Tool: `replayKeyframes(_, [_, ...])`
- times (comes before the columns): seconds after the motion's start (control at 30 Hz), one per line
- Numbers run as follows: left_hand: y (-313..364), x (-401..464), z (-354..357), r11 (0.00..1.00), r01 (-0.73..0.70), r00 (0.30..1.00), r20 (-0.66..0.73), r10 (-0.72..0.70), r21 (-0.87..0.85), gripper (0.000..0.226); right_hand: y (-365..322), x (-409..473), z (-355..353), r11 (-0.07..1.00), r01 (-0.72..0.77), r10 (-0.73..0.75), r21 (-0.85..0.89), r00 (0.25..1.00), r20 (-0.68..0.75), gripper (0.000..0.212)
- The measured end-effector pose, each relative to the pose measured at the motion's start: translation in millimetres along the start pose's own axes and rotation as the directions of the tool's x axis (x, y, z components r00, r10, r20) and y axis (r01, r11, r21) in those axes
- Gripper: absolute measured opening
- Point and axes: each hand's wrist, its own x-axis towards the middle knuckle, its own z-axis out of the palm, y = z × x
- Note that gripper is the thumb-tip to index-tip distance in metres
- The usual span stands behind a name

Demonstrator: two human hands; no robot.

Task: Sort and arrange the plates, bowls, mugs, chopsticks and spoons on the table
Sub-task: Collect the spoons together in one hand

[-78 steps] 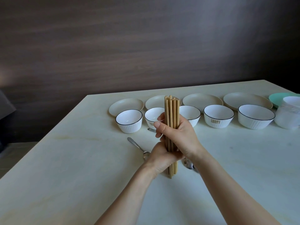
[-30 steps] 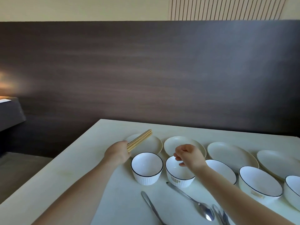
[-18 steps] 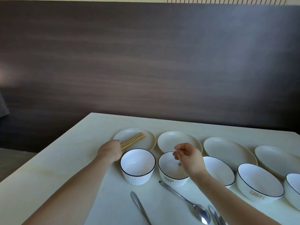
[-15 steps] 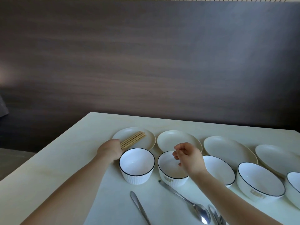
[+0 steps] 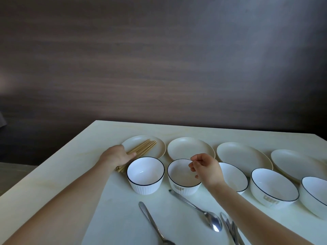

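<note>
- Two hands worked over the pale bench [image 5: 53, 174].
- Farthest left, the left hand [image 5: 116, 156] lay on a bundle of chopsticks [image 5: 141, 149], its fingers draped over the sticks; whether they gripped or merely pressed could not be told.
- Far ends of the chopsticks rested on the leftmost plate [image 5: 159, 147]; near ends touched the bench.
- Just right stood the first bowl [image 5: 145, 175], then the second bowl [image 5: 182, 177].
- Over that bowl hovered the right hand [image 5: 205, 167], fingers loosely curled, holding nothing.
- Three more plates and three more bowls ran on rightward.
- Several spoons [image 5: 196, 208] lay nearer the person.
</note>
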Motion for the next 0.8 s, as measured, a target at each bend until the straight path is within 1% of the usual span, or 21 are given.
replayKeyframes(0.07, [1, -8, -10, 1.0, -0.007, 1.0, -0.018, 0.007, 0.02, 0.065, -3, -6, -8, 1.0, -0.005, 0.005, -0.012, 1.0, 0.004, 0.028])
replayKeyframes(0.17, [8, -27, -30, 0.999, -0.048, 0.992, -0.116, 0.048, 0.006, 0.052, -12, -15, -23, 0.999, -0.023, 0.024, -0.033, 1.0, 0.01, 0.023])
replayKeyframes(0.23, [17, -47, -43, 0.995, -0.087, 0.977, -0.2, 0.076, -0.05, 0.044, -19, -25, -35, 0.997, -0.028, 0.03, -0.069, 0.999, 0.025, 0.019])
replayKeyframes(0.3, [28, -70, -51, 0.982, -0.151, 0.956, -0.271, 0.116, -0.112, 0.037, -25, -38, -47, 0.989, -0.026, 0.032, -0.149, 0.999, 0.044, 0.019])
replayKeyframes(0.4, [48, -113, -47, 0.942, -0.263, 0.928, -0.321, 0.187, -0.21, 0.024, -23, -63, -66, 0.962, -0.046, 0.069, -0.27, 0.995, 0.077, 0.019])
replayKeyframes(0.47, [61, -149, -35, 0.912, -0.331, 0.923, -0.282, 0.26, -0.243, 0.015, -16, -84, -79, 0.94, -0.083, 0.124, -0.329, 0.987, 0.104, 0.017])
replayKeyframes(0.6, [77, -218, 11, 0.854, -0.417, 0.909, -0.167, 0.382, -0.311, 0.027, 12, -124, -100, 0.862, -0.109, 0.182, -0.495, 0.978, 0.101, 0.016])
replayKeyframes(0.73, [84, -284, 59, 0.794, -0.512, 0.854, -0.097, 0.511, -0.326, 0.031, 37, -164, -107, 0.782, -0.12, 0.192, -0.612, 0.98, 0.054, 0.021])
replayKeyframes(0.8, [89, -305, 77, 0.774, -0.569, 0.816, -0.074, 0.573, -0.277, 0.032, 48, -178, -105, 0.752, -0.107, 0.175, -0.651, 0.984, 0.04, 0.021])
